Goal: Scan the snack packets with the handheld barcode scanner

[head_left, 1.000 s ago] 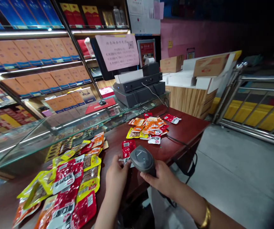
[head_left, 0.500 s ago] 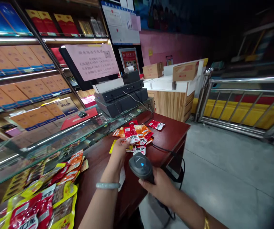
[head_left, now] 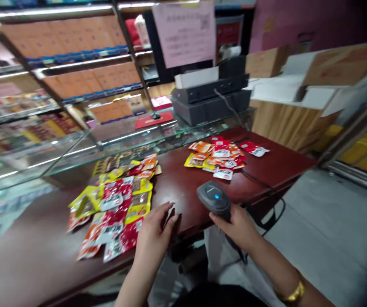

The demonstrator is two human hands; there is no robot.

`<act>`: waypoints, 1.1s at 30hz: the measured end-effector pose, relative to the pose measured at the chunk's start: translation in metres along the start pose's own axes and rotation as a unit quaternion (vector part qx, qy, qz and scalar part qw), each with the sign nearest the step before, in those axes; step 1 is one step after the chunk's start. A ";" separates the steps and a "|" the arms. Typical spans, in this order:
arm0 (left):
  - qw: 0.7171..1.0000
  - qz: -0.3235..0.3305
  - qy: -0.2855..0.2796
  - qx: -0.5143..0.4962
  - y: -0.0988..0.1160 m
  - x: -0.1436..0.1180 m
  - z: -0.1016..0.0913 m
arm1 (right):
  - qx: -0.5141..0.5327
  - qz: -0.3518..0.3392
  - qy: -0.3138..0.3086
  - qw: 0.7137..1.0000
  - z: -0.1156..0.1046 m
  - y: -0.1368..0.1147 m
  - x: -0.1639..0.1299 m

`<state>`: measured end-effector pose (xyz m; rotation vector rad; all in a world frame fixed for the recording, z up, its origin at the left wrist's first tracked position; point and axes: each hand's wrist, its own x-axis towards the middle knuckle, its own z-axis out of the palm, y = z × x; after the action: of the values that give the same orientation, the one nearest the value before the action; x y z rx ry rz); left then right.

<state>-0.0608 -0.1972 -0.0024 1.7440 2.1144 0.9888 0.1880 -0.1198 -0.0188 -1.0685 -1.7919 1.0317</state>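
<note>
Back from the far pile of packets [head_left: 230,163] the left hand [head_left: 154,228] has been pulled, and the red packet [head_left: 221,149] pinched in it a moment ago has been let go. Now nothing is held by it: the fingers are bent, with a gap left by the thumb, near the front edge of the tabletop [head_left: 175,185]. By the right hand [head_left: 239,228] a gray scanner [head_left: 209,194] is gripped, with a blue light [head_left: 217,197] lit on top, and a gold bangle [head_left: 296,294] is worn on that wrist. Left of the left hand, the near pile [head_left: 116,209] of red, yellow and orange packets is spread from the front edge toward the back; whether it is touched cannot be told. Farther off, the far pile is heaped near the back edge, and one lone packet [head_left: 254,149] is laid beside it, by the right edge. Along the back edge a glass case [head_left: 132,143] is set, with a mouse [head_left: 155,115] put on a red pad [head_left: 147,121]. Past that, a black box [head_left: 209,108] and a screen [head_left: 161,70] covered by pink paper [head_left: 186,34] are seen, and orange boxes [head_left: 90,83] are lined up on shelves [head_left: 87,97].
</note>
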 end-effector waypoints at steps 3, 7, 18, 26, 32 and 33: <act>0.994 -0.027 0.076 0.080 -0.029 -0.042 -0.031 | -0.007 0.000 -0.033 0.999 0.018 -0.004 -0.004; 0.950 -0.056 0.163 0.259 -0.066 -0.072 -0.072 | -0.015 -0.015 -0.074 0.997 0.045 -0.008 -0.011; 0.920 -0.103 0.096 0.365 -0.079 -0.065 -0.077 | -0.023 -0.050 -0.111 0.992 0.075 -0.027 -0.029; 0.924 -0.043 0.083 0.371 -0.064 -0.057 -0.054 | -0.026 -0.049 -0.110 0.992 0.076 -0.029 -0.033; 0.940 0.000 0.036 0.338 -0.053 -0.026 -0.051 | -0.016 -0.050 -0.113 0.992 0.073 -0.033 -0.031; 0.940 0.006 0.032 0.340 -0.050 -0.020 -0.050 | -0.013 -0.047 -0.113 0.992 0.072 -0.033 -0.030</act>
<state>-0.1228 -0.2368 -0.0008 2.0160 2.6991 0.3099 0.1237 -0.1755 -0.0211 -0.9007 -2.0217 1.1107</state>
